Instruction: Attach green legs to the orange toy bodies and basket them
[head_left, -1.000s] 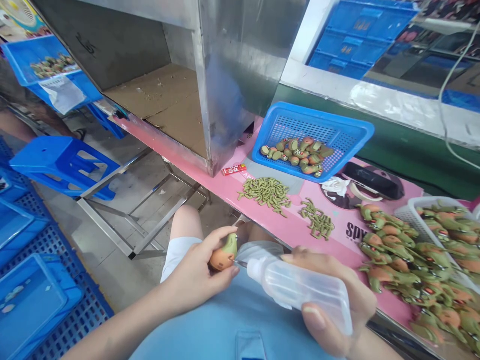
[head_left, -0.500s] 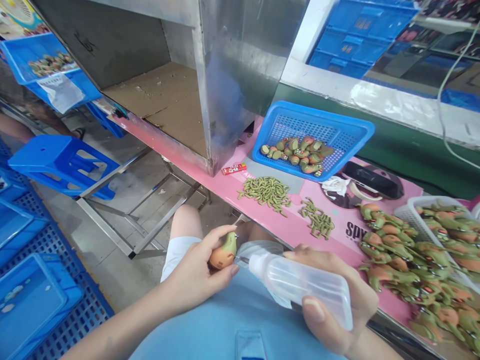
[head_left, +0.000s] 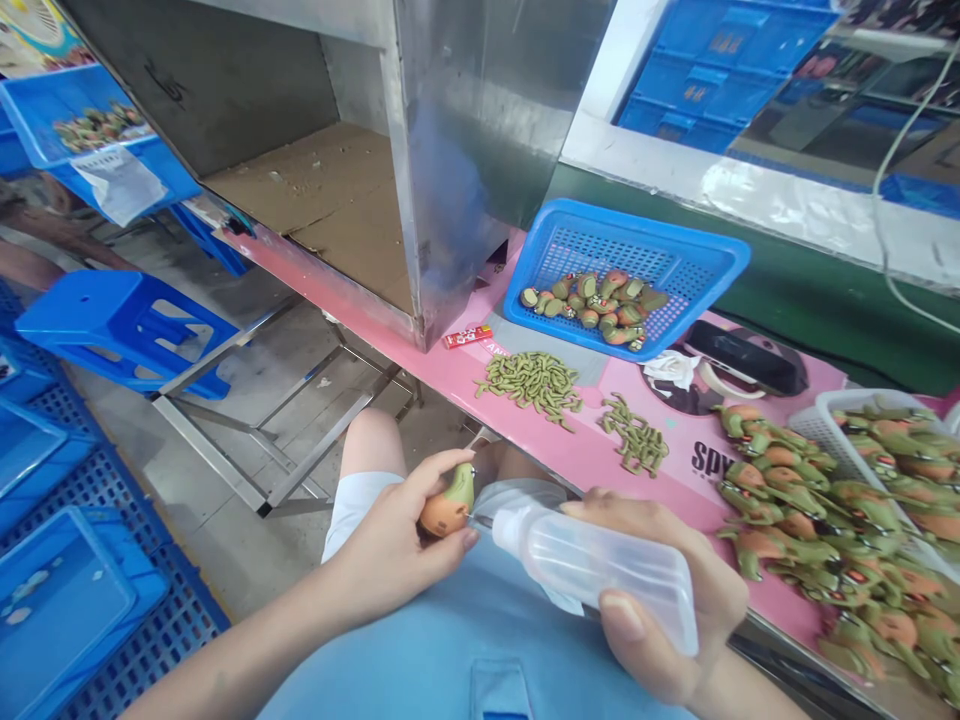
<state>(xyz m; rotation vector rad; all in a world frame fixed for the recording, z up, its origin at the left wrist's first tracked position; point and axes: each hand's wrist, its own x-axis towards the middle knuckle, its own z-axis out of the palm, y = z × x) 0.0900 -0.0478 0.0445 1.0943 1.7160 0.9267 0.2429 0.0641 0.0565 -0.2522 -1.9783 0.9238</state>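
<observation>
Left hand (head_left: 405, 535) pinching figure (head_left: 448, 508) (green, orange), right hand (head_left: 701, 575) gripping bottle (head_left: 600, 560), nozzle (head_left: 484, 521) beside figure

Blue and metal

An open-fronted metal cabinet (head_left: 480, 150) has brown board (head_left: 330, 200) on its floor; a red packet (head_left: 468, 337) lies nearby; a black object (head_left: 746, 357) rests beside a white scrap (head_left: 671, 369); a blue stool (head_left: 86, 305) stands near a metal frame (head_left: 211, 455); blue crates (head_left: 712, 70) are stacked upper right.

Room free from hands (head_left: 409, 530) to green pieces (head_left: 534, 385); obstacles: basket (head_left: 675, 265) beyond, metal cabinet (head_left: 480, 130) left.
</observation>
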